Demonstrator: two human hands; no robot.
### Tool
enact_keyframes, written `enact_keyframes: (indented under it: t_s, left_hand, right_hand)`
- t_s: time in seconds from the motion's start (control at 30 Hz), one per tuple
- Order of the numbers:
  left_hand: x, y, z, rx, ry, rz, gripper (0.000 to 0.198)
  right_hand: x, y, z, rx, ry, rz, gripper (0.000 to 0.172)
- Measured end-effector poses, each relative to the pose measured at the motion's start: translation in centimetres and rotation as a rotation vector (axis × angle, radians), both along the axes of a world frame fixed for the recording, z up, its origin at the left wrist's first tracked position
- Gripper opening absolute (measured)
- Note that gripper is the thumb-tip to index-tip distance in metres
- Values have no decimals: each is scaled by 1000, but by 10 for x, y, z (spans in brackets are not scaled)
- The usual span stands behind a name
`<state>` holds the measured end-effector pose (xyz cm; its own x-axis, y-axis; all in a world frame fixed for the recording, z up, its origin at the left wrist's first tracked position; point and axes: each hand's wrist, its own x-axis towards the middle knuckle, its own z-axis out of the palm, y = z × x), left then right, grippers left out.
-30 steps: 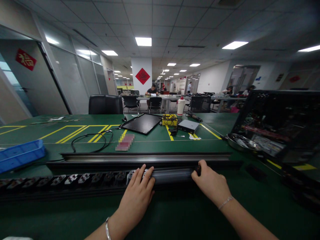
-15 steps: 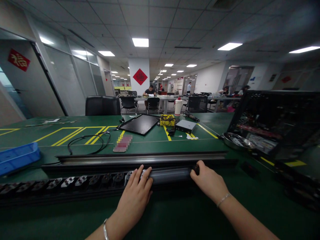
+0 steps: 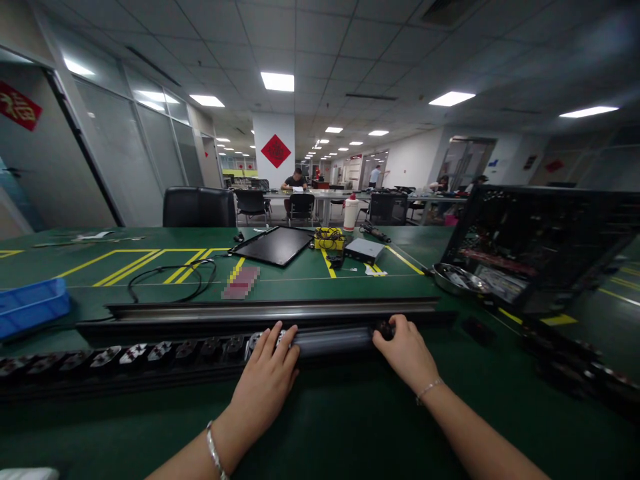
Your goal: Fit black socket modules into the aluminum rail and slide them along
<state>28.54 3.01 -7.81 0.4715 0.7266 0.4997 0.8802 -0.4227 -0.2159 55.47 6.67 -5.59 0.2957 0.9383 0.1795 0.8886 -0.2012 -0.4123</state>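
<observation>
A long black power strip (image 3: pixel 150 357) with a row of sockets lies across the green table (image 3: pixel 350 427) in front of me. My left hand (image 3: pixel 267 380) rests flat on it, fingers spread over the sockets near its plain dark end section (image 3: pixel 333 340). My right hand (image 3: pixel 407 353) is curled around the right end of that section, fingers closed on a small dark knob or cap there. A long dark metal rail (image 3: pixel 270 310) lies just behind the strip, parallel to it.
A blue bin (image 3: pixel 30 303) sits at the left, a black cable loop (image 3: pixel 167 280) and a flat black panel (image 3: pixel 275 245) further back. An open black chassis (image 3: pixel 535 243) with a metal dish (image 3: pixel 457 279) stands right. People sit at far tables.
The view has drifted right and slightly down, so everything sits a little further left. My right hand's fingers have curled more over the strip's end. My left hand stays flat.
</observation>
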Motion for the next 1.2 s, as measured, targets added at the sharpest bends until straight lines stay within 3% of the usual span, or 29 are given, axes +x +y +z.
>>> enact_keyframes:
  t_s: [0.3,0.73,1.2]
  left_hand:
    - [-1,0,1,3,-10,-9,27]
    - [-1,0,0,1,-7,-5,27]
    - [-1,0,-1,4,-14,-3,27]
  right_hand:
    - [7,3,3,-41,2,5,28]
    - [7,4,9,-157,-83,-4,34]
    - [10,6,1,-26,9,21,26]
